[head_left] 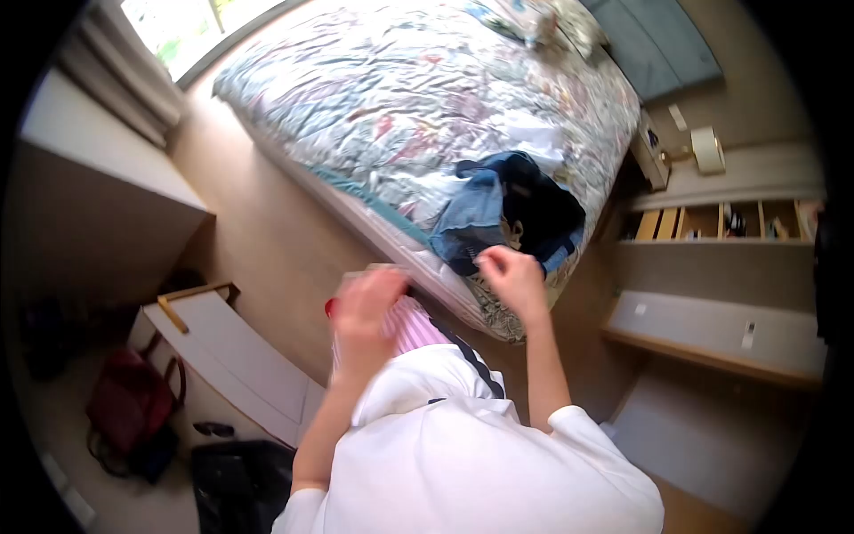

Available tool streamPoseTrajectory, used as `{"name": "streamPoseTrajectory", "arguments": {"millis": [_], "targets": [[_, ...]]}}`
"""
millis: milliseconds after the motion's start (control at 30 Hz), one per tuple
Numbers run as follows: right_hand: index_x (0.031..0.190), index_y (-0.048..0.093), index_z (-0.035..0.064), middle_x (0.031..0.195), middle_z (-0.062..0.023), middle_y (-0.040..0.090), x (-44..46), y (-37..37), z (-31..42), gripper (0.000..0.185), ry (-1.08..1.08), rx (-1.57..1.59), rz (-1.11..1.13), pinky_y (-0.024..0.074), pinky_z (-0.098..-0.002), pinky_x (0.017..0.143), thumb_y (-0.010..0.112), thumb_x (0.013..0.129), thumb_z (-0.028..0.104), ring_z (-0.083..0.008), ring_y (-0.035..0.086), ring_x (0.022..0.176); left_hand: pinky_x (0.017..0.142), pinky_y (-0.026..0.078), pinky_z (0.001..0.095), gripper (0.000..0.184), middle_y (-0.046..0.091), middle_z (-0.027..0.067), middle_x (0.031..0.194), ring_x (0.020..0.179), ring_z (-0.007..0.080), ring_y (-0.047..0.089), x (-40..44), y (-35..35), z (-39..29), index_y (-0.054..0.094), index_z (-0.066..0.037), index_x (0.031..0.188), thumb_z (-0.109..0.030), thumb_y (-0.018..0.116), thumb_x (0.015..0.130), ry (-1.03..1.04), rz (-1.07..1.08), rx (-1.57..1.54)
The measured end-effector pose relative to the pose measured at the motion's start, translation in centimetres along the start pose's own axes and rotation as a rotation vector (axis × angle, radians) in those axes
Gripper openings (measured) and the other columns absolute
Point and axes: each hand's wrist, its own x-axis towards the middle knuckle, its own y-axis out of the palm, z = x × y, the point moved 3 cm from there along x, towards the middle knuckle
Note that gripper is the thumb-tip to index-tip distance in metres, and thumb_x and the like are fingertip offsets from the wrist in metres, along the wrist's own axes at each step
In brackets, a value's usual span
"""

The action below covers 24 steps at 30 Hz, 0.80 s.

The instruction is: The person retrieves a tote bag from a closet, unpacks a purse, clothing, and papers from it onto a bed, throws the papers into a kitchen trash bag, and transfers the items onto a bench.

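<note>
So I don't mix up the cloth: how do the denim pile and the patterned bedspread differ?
The denim pile is mostly darker blue; the patterned bedspread is pale and multicoloured. The pile is small and bunched up; the bedspread is far larger and spread out. Both look wrinkled.

Clothes (525, 203) blue and black; bedspread (356, 107) pastel-patterned.

The bed (356, 216) carries a floral quilt (356, 107). On it, near the closest corner, crumpled blue denim (476, 209) touches black fabric (551, 214); 1 indistinct white item (538, 141) lies just beyond, and bunched patterned bedding (534, 22) near the headboard (658, 44).
</note>
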Motion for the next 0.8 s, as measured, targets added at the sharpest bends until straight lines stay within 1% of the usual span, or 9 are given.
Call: {"name": "streamPoseTrajectory", "arguments": {"millis": [100,233,300,367,400,567,600,667,800], "targets": [[0.090,0.067,0.0069,0.085,-0.0163,0.067,4.1,-0.6,-15.8,0.024,0.325,-0.224,-0.020,0.0514,-0.0404,0.074,0.067,0.075,0.025,-0.0316,0.065,0.084,0.107,0.030,0.0457,0.047,0.052,0.0066,0.128,0.122,0.0230,0.046,3.2,11.5,-5.6,0.056,-0.010,0.121,-0.011,0.065,0.075,0.293,0.403,-0.029],[0.131,0.043,0.0148,0.128,-0.0209,0.050,11.5,7.4,-25.4,0.060,0.214,-0.227,0.130,0.0488,-0.0422,0.085,0.065,0.077,0.029,-0.0373,0.055,0.109,0.113,0.014,0.0501,0.052,0.039,0.0067,0.141,0.132,0.0197,0.035,5.8,23.7,-5.7,0.047,-0.011,0.130,-0.014,0.055,0.079,0.583,0.623,0.512],[0.134,0.043,0.0138,0.129,-0.0163,0.052,12.8,13.6,-27.6,0.054,0.402,-0.289,0.216,0.0450,-0.0503,0.090,0.056,0.084,0.030,-0.0303,0.047,0.123,0.114,0.012,0.0501,0.048,0.042,0.0076,0.138,0.131,0.0193,0.036,6.0,28.9,-3.0,0.048,-0.011,0.128,-0.013,0.054,0.080,0.633,0.688,0.676],[0.136,0.041,0.0162,0.129,-0.0148,0.052,13.1,16.7,-27.1,0.047,0.376,-0.466,0.366,0.0412,-0.0639,0.085,0.045,0.090,0.029,-0.0251,0.050,0.121,0.108,0.028,0.0376,0.020,0.058,0.0030,0.091,0.099,0.0175,0.055,6.6,30.7,-1.9,0.058,-0.012,0.098,-0.013,0.055,0.078,0.634,0.826,0.486],[0.126,0.053,0.0150,0.119,-0.0132,0.060,13.9,17.2,-27.4,0.038,0.460,-0.352,0.271,0.0317,-0.0744,0.085,0.044,0.090,0.024,-0.0251,0.058,0.112,0.105,0.031,0.0354,0.017,0.057,0.0023,0.086,0.093,0.0173,0.056,6.8,30.7,-1.6,0.058,-0.012,0.093,-0.013,0.056,0.077,0.625,0.886,0.424],[0.088,0.072,0.0146,0.082,-0.0096,0.068,13.0,0.5,-22.7,0.016,0.089,-0.661,0.588,0.0096,-0.0708,0.103,0.059,0.079,0.016,-0.0272,0.066,0.083,0.101,0.037,0.0368,0.014,0.056,0.0027,0.078,0.081,0.0188,0.058,10.7,23.7,-3.8,0.058,-0.012,0.085,-0.012,0.058,0.071,0.411,0.943,0.231],[0.086,0.073,0.0176,0.080,-0.0082,0.068,12.4,-2.5,-23.2,0.020,0.011,-0.418,0.362,0.0105,-0.0708,0.103,0.059,0.074,0.008,-0.0251,0.066,0.083,0.101,0.038,0.0387,0.013,0.055,0.0021,0.076,0.079,0.0182,0.058,11.2,23.0,-4.7,0.059,-0.013,0.084,-0.010,0.057,0.071,0.416,0.913,0.229],[0.088,0.073,0.0173,0.082,-0.0083,0.067,12.0,-9.8,-23.1,0.028,0.047,-0.042,-0.043,0.0435,-0.0432,0.093,0.060,0.069,0.002,-0.0260,0.063,0.084,0.102,0.037,0.0391,0.013,0.055,0.0019,0.076,0.079,0.0175,0.058,12.1,22.9,-5.9,0.059,-0.013,0.083,-0.009,0.057,0.071,0.382,0.906,0.242],[0.098,0.069,0.0093,0.096,-0.0087,0.065,12.0,-23.0,-25.7,0.044,-0.024,-0.109,-0.534,0.0485,-0.0324,0.082,0.052,0.066,-0.015,-0.0244,0.061,0.088,0.106,0.034,0.0415,0.013,0.056,0.0012,0.077,0.079,0.0155,0.058,12.4,24.6,-4.9,0.062,-0.013,0.085,-0.008,0.058,0.073,0.334,0.984,0.403]]}}
